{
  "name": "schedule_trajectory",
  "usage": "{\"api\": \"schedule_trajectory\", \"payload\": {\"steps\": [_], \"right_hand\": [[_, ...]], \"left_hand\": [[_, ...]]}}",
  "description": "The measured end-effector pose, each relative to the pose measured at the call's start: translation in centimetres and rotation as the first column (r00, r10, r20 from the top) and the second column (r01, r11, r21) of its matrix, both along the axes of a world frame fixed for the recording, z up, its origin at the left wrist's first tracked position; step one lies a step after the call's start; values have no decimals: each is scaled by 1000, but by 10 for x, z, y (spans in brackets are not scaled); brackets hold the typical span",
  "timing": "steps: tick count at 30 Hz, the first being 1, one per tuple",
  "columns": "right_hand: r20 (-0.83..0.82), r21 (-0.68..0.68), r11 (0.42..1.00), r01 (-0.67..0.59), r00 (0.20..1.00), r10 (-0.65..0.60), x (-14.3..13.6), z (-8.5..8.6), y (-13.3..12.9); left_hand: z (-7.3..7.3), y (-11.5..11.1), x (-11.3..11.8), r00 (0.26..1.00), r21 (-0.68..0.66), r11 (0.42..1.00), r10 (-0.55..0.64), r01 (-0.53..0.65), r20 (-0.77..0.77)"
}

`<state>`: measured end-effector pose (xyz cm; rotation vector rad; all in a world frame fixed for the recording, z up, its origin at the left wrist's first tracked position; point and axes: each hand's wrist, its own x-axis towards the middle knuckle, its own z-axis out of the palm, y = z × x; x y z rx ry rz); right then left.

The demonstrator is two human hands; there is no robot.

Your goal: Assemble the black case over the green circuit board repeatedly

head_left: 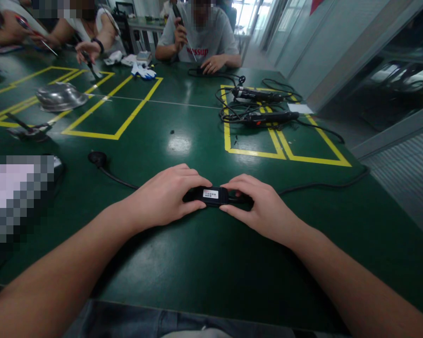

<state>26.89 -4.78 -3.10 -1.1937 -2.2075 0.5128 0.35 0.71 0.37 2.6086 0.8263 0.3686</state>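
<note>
Black box [211, 195] in both hands [164, 195] [262, 204]

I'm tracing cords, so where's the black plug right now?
In the head view, the black plug lies on the green table, left of the left hand, just below the yellow tape.

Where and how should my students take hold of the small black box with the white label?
The small black box is probably best pinched on its long edges near both ends: left hand from the left, right hand from the right. It is slim and oblong, running crosswise, so both hands can span near edge to far, leaving the white label uncovered.
</note>
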Motion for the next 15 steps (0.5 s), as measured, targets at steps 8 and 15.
{"api": "schedule_trajectory", "payload": {"steps": [8,15], "right_hand": [[9,-50,994,102,995,-102,-1,-2,-4],[44,-36,997,74,996,-72,-1,0,-3]], "left_hand": [[-5,2,0,980,-235,966,142,-106,140],[-14,19,-9,897,9,897,441,-442,19]]}}
